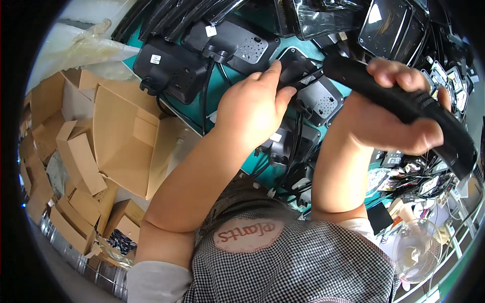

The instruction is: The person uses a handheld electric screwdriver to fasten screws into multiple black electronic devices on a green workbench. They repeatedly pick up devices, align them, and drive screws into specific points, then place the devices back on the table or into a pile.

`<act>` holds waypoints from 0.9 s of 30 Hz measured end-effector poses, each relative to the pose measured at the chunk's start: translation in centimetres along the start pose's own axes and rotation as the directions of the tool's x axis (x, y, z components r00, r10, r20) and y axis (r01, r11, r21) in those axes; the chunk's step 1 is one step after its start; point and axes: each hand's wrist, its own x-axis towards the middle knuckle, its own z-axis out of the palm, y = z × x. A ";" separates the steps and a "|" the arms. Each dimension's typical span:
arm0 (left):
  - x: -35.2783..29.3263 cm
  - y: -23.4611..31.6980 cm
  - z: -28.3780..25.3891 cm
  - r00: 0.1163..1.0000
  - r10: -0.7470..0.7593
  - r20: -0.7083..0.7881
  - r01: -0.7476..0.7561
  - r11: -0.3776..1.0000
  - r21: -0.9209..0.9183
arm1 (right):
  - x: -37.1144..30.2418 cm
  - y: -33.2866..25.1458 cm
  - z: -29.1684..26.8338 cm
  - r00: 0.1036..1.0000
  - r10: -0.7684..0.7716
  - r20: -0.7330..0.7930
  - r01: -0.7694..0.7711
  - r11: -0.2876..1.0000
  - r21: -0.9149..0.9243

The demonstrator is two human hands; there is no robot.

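My right hand is wrapped round a long, rounded black casing, raised above the right of the table. A ridged band rings it; its exact kind does not show. My left hand lies at the left end of a black plastic device, index finger and thumb on either side of it. Part of that device and the other fingers are hidden. Several similar black housings surround the hand: one at the left, one behind it and another between my hands. Black cables trail toward me.
The devices lie on a teal table. Bagged black parts and a black tray are at the back. Open cardboard boxes stand left. Small parts and wires crowd the right, near a fan.
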 end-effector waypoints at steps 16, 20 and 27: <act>0.2 -0.8 1.0 0.998 -0.023 0.061 0.023 1.000 -0.001 | -1.1 4.4 0.3 0.998 -0.055 0.040 0.064 0.957 -0.283; 0.3 -0.8 0.9 0.998 -0.017 0.067 0.017 1.000 -0.009 | -0.9 4.6 0.5 0.990 -0.138 0.037 0.143 0.978 -0.155; 0.2 -0.8 0.8 0.996 -0.018 0.086 0.019 1.000 -0.009 | -1.1 4.9 0.3 0.991 -0.121 0.056 0.123 0.992 -0.040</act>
